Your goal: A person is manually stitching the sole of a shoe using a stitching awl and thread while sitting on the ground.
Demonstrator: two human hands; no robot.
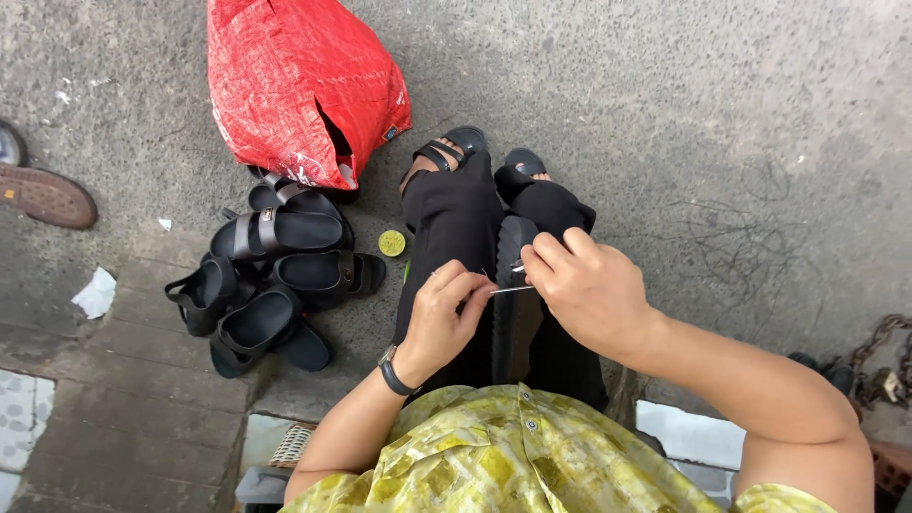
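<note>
A black sandal [514,285] lies sole-up between my knees on my black trousers. My left hand [446,309] pinches one end of a thin metal needle [511,289] that spans to the sandal's edge. My right hand [589,285] grips the sandal's upper rim, fingers curled over it near the needle's other end. A dark watch sits on my left wrist.
A heap of black sandals [271,275] lies on the ground to the left, below a red woven bag [299,81]. A small round yellow tin [391,243] rests beside them. A brown shoe [47,195] is at the far left, a chain [879,347] at the right edge.
</note>
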